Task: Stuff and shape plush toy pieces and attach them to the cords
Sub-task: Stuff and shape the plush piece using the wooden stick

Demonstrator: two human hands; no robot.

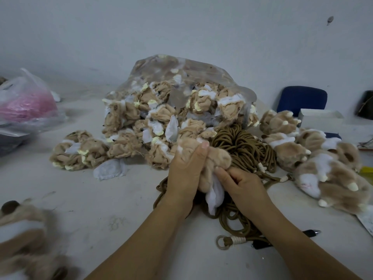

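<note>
I see tan plush pieces point(288, 150) with white patches. The cords point(242, 142) are olive-brown; I note a pink-filled bag point(30, 106).

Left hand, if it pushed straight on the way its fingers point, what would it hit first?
Beyond the plush piece it grips, the left hand would probably meet the pile of unstuffed skins spilling from the clear bag; depth is unclear.
</note>
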